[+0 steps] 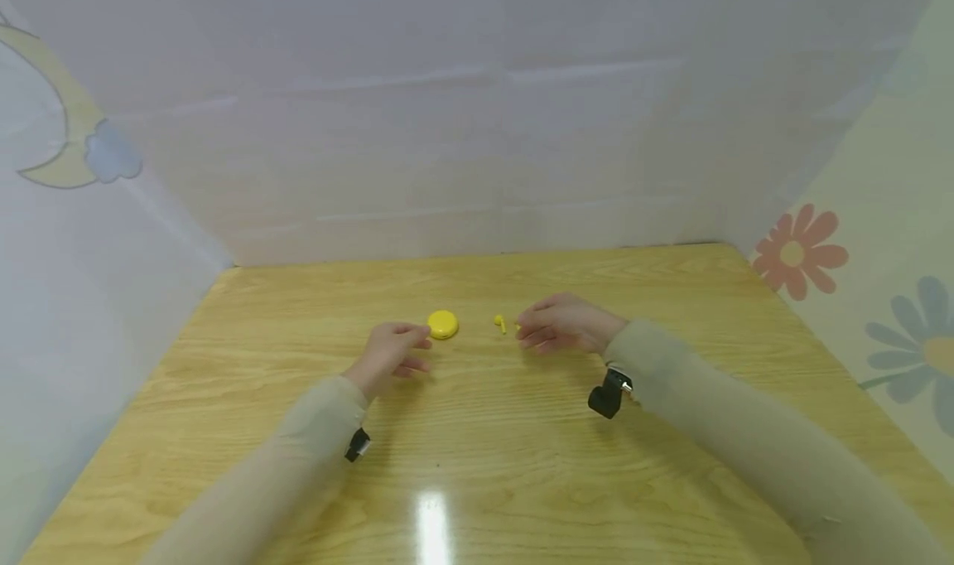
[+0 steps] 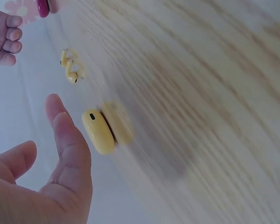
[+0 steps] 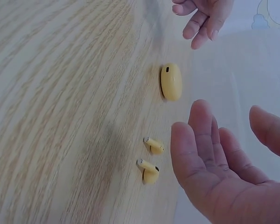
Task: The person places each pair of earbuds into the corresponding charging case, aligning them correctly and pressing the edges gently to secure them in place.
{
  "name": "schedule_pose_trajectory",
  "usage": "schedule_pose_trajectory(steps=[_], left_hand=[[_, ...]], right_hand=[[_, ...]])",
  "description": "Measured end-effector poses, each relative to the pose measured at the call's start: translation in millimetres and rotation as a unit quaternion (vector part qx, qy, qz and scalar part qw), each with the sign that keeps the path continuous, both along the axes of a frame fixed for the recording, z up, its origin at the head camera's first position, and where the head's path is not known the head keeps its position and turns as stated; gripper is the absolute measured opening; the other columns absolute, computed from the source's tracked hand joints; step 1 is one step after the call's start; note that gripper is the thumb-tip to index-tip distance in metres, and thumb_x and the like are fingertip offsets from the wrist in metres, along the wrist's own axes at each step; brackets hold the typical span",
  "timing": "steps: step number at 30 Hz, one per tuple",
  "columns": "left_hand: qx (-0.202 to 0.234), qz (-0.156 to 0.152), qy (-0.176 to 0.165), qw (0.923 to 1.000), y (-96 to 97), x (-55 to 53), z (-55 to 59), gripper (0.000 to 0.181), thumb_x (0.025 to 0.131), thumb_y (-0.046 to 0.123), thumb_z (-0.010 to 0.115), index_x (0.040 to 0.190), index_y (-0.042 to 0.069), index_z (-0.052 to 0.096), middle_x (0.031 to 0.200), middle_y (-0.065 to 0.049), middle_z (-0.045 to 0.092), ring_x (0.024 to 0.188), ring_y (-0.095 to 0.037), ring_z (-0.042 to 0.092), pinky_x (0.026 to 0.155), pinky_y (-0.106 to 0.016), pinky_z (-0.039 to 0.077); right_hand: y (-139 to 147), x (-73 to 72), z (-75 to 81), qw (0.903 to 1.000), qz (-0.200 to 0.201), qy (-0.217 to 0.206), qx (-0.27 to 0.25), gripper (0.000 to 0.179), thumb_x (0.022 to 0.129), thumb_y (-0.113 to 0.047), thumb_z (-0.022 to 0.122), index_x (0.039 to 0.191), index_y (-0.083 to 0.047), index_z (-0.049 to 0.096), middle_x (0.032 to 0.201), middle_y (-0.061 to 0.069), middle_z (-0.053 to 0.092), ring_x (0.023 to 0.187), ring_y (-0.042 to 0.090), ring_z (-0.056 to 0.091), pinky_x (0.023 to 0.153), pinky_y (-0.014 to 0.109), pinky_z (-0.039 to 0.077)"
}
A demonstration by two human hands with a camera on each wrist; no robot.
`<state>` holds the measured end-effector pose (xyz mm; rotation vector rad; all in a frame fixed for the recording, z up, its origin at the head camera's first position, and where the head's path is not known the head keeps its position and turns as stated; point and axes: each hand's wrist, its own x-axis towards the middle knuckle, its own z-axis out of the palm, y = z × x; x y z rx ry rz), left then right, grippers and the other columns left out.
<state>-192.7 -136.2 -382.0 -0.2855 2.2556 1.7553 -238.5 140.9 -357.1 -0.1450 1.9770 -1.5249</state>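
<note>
A glossy yellow earbud case [image 1: 443, 325], round and closed, lies on the wooden table, its small dark port visible in the left wrist view. My left hand [image 1: 391, 351] hovers just left of the case, fingers relaxed and holding nothing. To the right of the case lie two yellow earbuds with stems, one earbud [image 3: 155, 145] nearer the case and the other earbud [image 3: 150, 172] farther from it. My right hand [image 1: 564, 325] is beside the earbuds, loosely bent, with nothing in it; it partly hides the farther earbud in the head view.
The wooden table [image 1: 477, 432] meets a pale cloth wall [image 1: 477, 151] at its back edge. Side walls carry a moon drawing [image 1: 67, 142] on the left and flower drawings [image 1: 801, 253] on the right. A black wrist camera [image 1: 609, 393] hangs at my right sleeve.
</note>
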Motion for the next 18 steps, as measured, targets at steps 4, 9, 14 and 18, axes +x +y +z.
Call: schedule_pose_trajectory(steps=[4,9,14,18], left_hand=[[-0.004,-0.006,0.000,1.0000,-3.8,0.1,1.1,0.044,0.102,0.022,0.053,0.133,-0.009,0.050,0.123,-0.025,0.061,0.061,-0.010,0.065,0.055,-0.022,0.050],[-0.016,-0.006,-0.006,0.9998,-6.9,-3.0,0.7,0.045,0.101,0.023,0.053,0.133,-0.008,0.049,0.123,-0.024,0.061,0.061,-0.010,0.065,0.057,-0.022,0.050],[-0.028,-0.007,-0.011,0.9995,-8.5,-6.4,-0.4,0.045,0.101,0.024,0.054,0.133,-0.007,0.050,0.123,-0.023,0.061,0.063,-0.011,0.066,0.059,-0.023,0.051],[-0.026,-0.010,-0.013,0.9995,-7.7,-7.1,-0.3,0.045,0.101,0.024,0.054,0.132,-0.007,0.051,0.123,-0.022,0.061,0.064,-0.012,0.066,0.057,-0.023,0.050]], right_hand=[[-5,1.1,0.5,1.0000,-0.001,0.001,0.002,0.043,0.099,-0.013,0.055,0.131,0.013,0.046,0.099,0.010,0.069,0.082,0.011,0.067,0.078,0.031,0.054],[-10,0.2,0.6,1.0000,-0.001,0.003,0.003,0.041,0.099,-0.013,0.056,0.130,0.012,0.048,0.105,0.014,0.068,0.084,0.012,0.067,0.086,0.037,0.053],[-18,-0.8,-1.2,1.0000,-0.006,0.001,-0.001,0.042,0.098,-0.014,0.057,0.130,0.012,0.049,0.110,0.017,0.067,0.085,0.012,0.067,0.088,0.038,0.052],[-24,-1.1,-3.5,1.0000,-0.008,-0.004,0.000,0.043,0.099,-0.016,0.057,0.131,0.010,0.049,0.113,0.018,0.067,0.087,0.013,0.068,0.085,0.034,0.053]])
